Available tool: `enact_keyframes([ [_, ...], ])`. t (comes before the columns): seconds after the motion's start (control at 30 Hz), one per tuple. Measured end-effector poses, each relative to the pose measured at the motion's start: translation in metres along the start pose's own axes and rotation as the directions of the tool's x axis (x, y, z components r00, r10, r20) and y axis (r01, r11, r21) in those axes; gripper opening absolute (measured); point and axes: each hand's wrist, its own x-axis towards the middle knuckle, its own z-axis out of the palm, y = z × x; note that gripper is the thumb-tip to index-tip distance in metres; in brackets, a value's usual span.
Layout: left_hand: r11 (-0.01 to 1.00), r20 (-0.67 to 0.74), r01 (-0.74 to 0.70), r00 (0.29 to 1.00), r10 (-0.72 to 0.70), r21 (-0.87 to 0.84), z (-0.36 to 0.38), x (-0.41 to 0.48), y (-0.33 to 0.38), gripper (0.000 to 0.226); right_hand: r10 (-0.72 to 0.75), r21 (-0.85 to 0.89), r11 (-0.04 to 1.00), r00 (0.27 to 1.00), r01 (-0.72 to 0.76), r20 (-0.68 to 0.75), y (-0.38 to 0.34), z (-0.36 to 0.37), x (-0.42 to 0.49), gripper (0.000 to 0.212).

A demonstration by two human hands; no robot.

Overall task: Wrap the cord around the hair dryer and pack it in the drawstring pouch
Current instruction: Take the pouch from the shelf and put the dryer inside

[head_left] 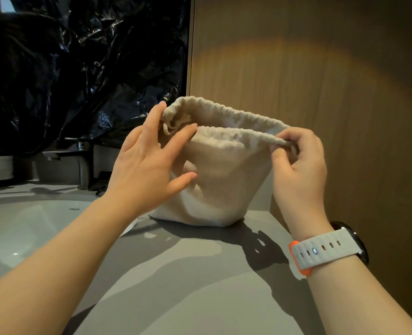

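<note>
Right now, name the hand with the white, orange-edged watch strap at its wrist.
The right hand, pinching the beige cloth drawstring pouch at its rim; the left hand has a bare wrist.

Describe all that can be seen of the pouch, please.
The pouch is beige, of soft woven-looking cloth, with a gathered drawstring rim. It stands upright on the grey counter, beside the sink, its mouth a narrow open slit. The right hand pinches the rim's right end; the left hand touches its left end and front with straight fingers. What is inside is hidden.
</note>
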Motion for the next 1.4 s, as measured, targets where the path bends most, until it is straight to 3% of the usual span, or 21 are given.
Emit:
enact_keyframes([
  [0.1,0.998,0.002,0.02,1.0,-0.02,-0.051,-0.003,0.001,0.003,0.069,0.092,0.159,0.983,0.996,-0.091,0.002,-0.003,-0.002,0.002,0.029],
  [0.3,0.984,0.006,0.131,0.991,-0.132,-0.117,-0.002,0.0,0.0,0.081,0.156,0.177,0.969,0.983,-0.171,0.096,-0.012,0.002,-0.005,0.027],
  [0.43,0.975,0.003,0.169,0.985,-0.17,-0.144,-0.007,0.001,0.002,0.097,0.246,0.32,0.906,0.96,-0.277,0.136,-0.017,0.001,-0.006,0.02],
  [0.57,0.978,0.009,0.133,0.991,-0.133,-0.159,-0.01,0.001,0.001,0.101,0.204,0.387,0.89,0.97,-0.241,0.134,-0.016,0.0,-0.007,0.026],
  [0.7,0.992,0.054,0.05,0.998,-0.044,-0.114,-0.007,-0.001,-0.009,0.092,0.171,0.274,0.931,0.95,-0.243,0.261,-0.011,0.001,-0.016,0.073],
  [0.8,0.995,0.07,0.004,0.998,0.003,-0.095,-0.007,-0.004,-0.014,0.068,0.109,0.004,0.992,0.885,-0.124,0.453,-0.008,0.003,-0.02,0.089],
  [0.87,0.995,0.065,-0.043,0.997,0.049,-0.086,-0.005,-0.005,-0.016,0.046,0.104,-0.188,0.982,0.83,0.002,0.548,-0.003,0.006,-0.022,0.08],
  [0.93,0.991,0.086,-0.105,0.99,0.112,-0.085,-0.002,-0.009,-0.014,0.035,0.094,-0.35,0.919,0.765,0.179,0.638,0.0,0.01,-0.026,0.052],
  [1.0,0.983,0.113,-0.127,0.983,0.142,-0.132,0.0,-0.016,-0.01,0.032,0.138,-0.408,0.892,0.741,0.195,0.657,0.001,0.01,-0.029,0.015],
  [1.03,0.979,0.146,-0.117,0.979,0.142,-0.168,-0.001,-0.02,-0.007,0.03,0.16,-0.41,0.899,0.754,0.155,0.637,0.001,0.009,-0.03,0.008],
  [1.13,0.961,0.226,-0.157,0.951,0.209,-0.227,-0.003,-0.027,-0.005,0.026,0.243,-0.378,0.926,0.781,-0.009,0.575,0.004,0.003,-0.032,0.009],
  [1.23,0.972,0.433,-0.121,0.879,0.199,-0.2,-0.011,-0.029,0.002,0.046,0.316,-0.41,0.911,0.716,-0.044,0.623,0.005,-0.004,-0.041,0.006],
  [1.3,0.982,0.586,-0.052,0.796,0.151,-0.181,-0.013,-0.035,0.004,0.045,0.356,-0.413,0.908,0.657,-0.075,0.664,0.005,-0.012,-0.047,0.008],
  [1.4,0.958,0.655,0.078,0.745,0.127,-0.275,-0.02,-0.049,0.003,0.05,0.392,-0.387,0.91,0.61,-0.149,0.688,0.001,-0.028,-0.053,0.023],
])
